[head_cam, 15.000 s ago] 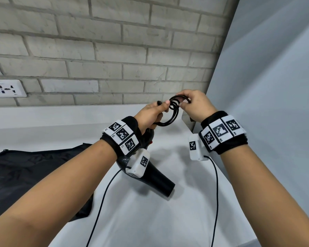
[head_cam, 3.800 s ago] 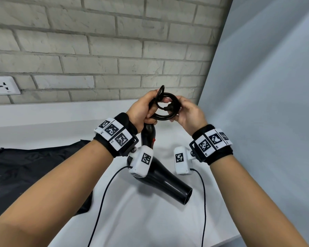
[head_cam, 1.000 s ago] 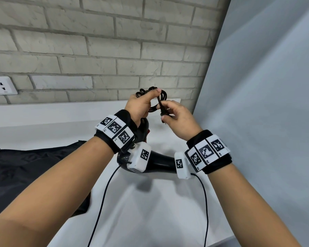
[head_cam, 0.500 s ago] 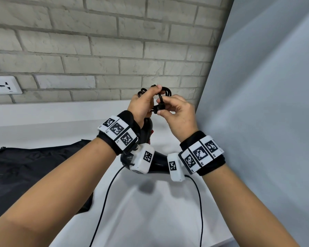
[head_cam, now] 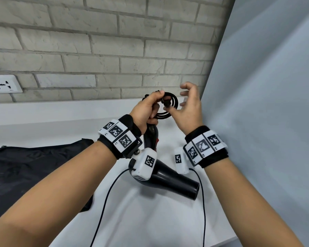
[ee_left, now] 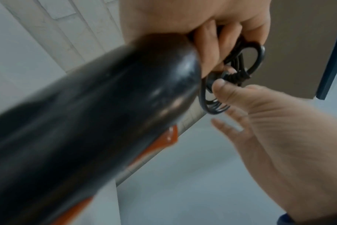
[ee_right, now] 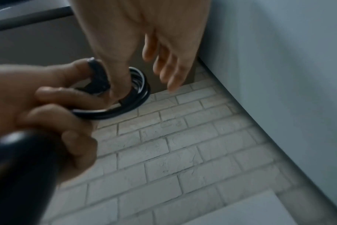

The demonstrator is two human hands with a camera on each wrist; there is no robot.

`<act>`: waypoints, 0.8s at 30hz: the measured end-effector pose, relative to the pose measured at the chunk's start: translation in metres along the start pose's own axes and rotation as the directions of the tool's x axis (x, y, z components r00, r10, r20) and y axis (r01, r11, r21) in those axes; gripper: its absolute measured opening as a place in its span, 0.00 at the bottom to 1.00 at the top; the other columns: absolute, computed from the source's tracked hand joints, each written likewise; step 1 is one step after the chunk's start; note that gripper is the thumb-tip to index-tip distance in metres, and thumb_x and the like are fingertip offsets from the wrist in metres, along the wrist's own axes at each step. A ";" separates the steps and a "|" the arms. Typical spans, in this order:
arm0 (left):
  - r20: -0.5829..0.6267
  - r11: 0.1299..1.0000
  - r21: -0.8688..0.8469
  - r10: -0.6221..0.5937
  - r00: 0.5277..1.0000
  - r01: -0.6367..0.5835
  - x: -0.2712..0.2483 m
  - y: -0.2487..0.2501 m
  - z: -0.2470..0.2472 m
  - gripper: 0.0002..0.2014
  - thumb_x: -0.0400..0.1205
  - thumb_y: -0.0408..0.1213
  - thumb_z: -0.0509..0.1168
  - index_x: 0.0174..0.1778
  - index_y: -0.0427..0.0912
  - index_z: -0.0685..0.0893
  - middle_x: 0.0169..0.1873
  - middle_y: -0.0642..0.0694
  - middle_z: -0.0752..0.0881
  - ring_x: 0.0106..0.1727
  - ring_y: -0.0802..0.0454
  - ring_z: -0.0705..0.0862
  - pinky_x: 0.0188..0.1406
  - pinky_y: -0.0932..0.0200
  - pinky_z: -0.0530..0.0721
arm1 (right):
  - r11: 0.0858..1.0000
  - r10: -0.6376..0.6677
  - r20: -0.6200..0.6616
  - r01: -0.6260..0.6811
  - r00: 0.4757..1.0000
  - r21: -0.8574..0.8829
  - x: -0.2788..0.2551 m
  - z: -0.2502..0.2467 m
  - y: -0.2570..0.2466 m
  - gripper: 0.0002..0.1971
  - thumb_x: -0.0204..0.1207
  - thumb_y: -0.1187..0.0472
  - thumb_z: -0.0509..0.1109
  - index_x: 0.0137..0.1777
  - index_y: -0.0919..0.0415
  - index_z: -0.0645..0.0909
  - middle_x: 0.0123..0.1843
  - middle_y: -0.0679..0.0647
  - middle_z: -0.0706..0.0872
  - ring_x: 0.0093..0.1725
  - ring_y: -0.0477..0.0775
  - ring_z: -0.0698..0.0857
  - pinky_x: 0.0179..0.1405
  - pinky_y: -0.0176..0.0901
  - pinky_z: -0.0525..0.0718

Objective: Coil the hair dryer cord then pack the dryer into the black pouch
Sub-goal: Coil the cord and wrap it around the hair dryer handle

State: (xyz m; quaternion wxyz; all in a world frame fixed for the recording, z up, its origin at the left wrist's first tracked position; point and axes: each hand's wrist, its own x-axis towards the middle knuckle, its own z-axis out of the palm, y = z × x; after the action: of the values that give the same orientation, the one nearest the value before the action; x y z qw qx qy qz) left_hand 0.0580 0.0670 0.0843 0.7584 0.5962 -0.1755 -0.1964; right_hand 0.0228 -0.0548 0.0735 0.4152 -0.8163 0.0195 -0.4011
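The black hair dryer hangs over the white counter, barrel pointing down and to the right. Its cord is wound into a small coil above the handle. My left hand grips the coil together with the top of the handle. My right hand is beside the coil with its fingers spread; only the thumb touches the coil at the plug. The black pouch lies flat on the counter at the left, partly hidden by my left forearm.
A brick wall with a white socket runs behind the white counter. A grey panel closes the right side, close to my right hand. Thin black wrist-camera cables hang from both wrists.
My right hand has let go of the cord end and spread its fingers. The dryer barrel has swung out to the lower right. The left hand keeps its hold on the coil.
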 end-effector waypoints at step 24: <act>-0.076 0.986 0.163 -0.010 0.997 0.022 0.001 0.003 0.006 0.22 0.78 0.61 0.60 0.44 0.42 0.80 0.12 0.55 0.57 0.16 0.58 0.52 0.19 0.63 0.50 | 0.808 0.250 0.175 -0.304 0.952 0.505 0.020 -0.009 -0.004 0.16 0.71 0.78 0.63 0.43 0.54 0.77 0.42 0.53 0.83 0.46 0.56 0.82 0.57 0.61 0.81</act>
State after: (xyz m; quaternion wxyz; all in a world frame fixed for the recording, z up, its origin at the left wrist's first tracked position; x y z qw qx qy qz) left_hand 0.0557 0.0620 0.0885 0.7113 0.6649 -0.1575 -0.1649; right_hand 0.0292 -0.0660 0.0923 0.6769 -0.6787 0.0072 -0.2848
